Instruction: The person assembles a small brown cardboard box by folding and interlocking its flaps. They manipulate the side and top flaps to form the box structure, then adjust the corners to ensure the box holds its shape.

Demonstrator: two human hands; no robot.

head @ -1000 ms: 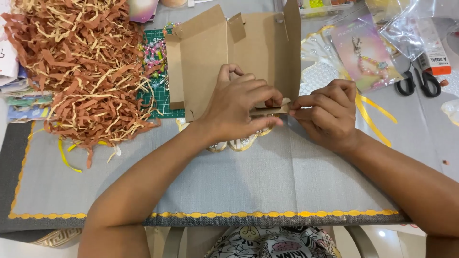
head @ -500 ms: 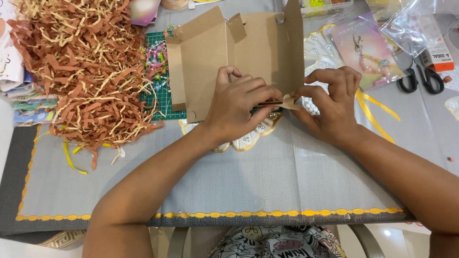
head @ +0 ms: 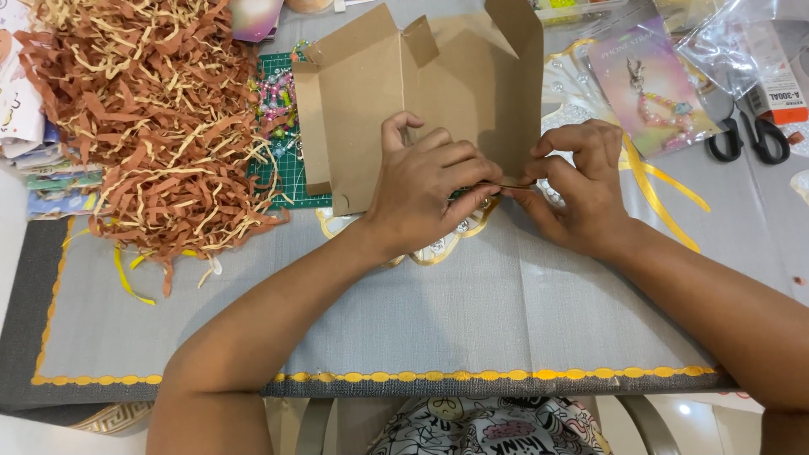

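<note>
A flat-cut brown cardboard box blank (head: 421, 93) is held half raised at the middle of the desk (head: 472, 337), its panels standing up toward twelve o'clock and its lower edge lying under both hands. The left hand (head: 425, 190) is pressed on the lower part of the blank, fingers curled and closed on the bottom edge. The right hand (head: 577, 190), just at three o'clock of the left, is pinched shut on the same edge, thumb and forefinger meeting on a thin flap; the two hands nearly touch.

Judged from the creases, the folding appears only partly done: side panels and small tabs are bent up, but no wall is locked and no closed box shape is formed. The bottom flap seems to be the part in hand; the remaining walls and the lid look left to do.

A heap of brown and cream shredded paper (head: 143, 126) is piled at ten o'clock, beside a green cutting mat (head: 286, 168) with beads on it. Black-handled scissors (head: 750, 135) lie at two o'clock, near a yellow ribbon (head: 666, 190) and a pink packet (head: 645, 84).
</note>
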